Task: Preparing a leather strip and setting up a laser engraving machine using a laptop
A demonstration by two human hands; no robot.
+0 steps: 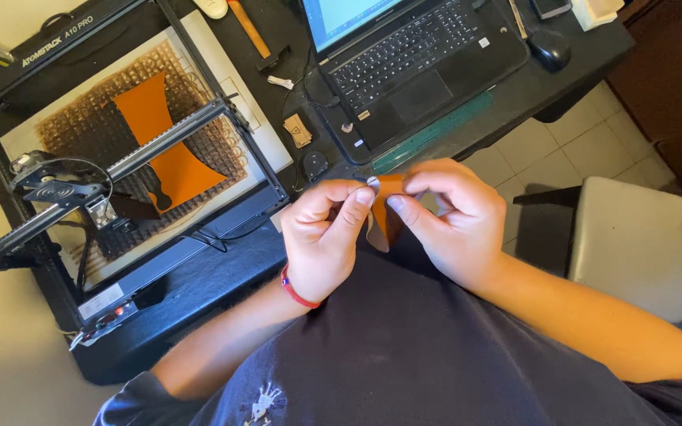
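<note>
1. The small orange leather piece (388, 213) is curved and bent, held above the person's lap, just off the tabletop (222, 268) edge.
2. The left hand (321, 237) and right hand (455, 217) meet, their fingers (357, 201) pinching its top edge.

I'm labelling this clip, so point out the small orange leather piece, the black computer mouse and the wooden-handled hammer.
small orange leather piece (389, 222), head view, lower flap.
black computer mouse (550, 49), head view, top shell.
wooden-handled hammer (249, 29), head view, handle.
</note>
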